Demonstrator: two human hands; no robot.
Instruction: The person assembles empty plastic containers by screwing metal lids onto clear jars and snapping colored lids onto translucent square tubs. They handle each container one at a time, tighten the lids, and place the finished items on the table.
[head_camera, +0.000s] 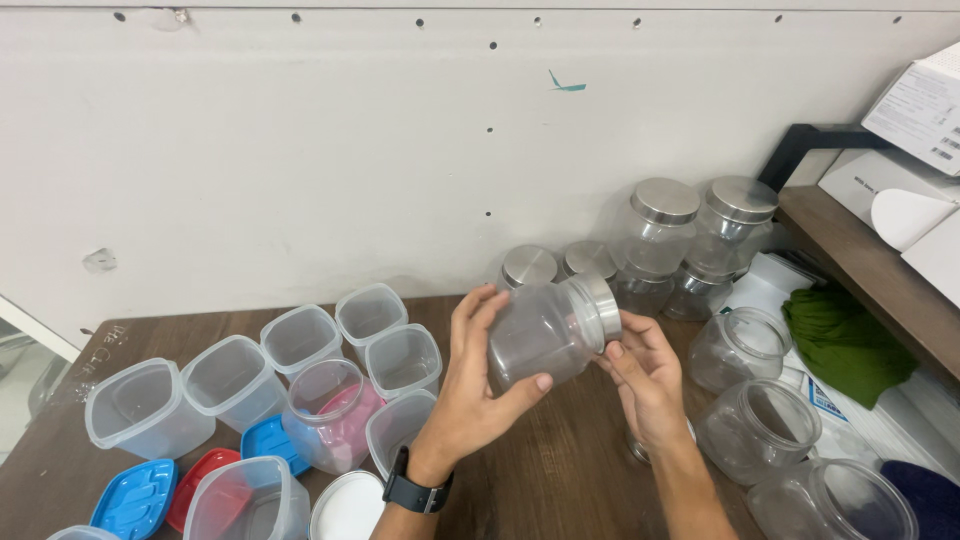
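Nearest me, my left wrist wears a dark watch (415, 492), and just beside it on the brown wooden table (560, 480) lies a round white plastic lid (347, 508). My left hand (470, 385) is wrapped around the body of a clear round plastic jar (540, 335), thumb under its base and fingers (480, 305) curled over the far side. The jar is lifted off the table and tipped on its side, its brushed metal screw lid (598, 305) pointing toward my right hand (645, 375). My right fingertips (612, 350) touch the lid's lower edge, pinching it lightly.

Left of my left fingers stand open, clear square plastic tubs (300, 338), one with something pink inside (345, 420), and blue (135, 497) and red (200, 485) plastic lids lie flat nearby. Beyond my fingertips, against the white wall (300, 150), lidded clear jars (665, 235) are stacked. Right of my right hand, open lidless clear jars (755, 430) sit close, beside a folded green cloth (845, 345) under a wooden shelf (860, 270).
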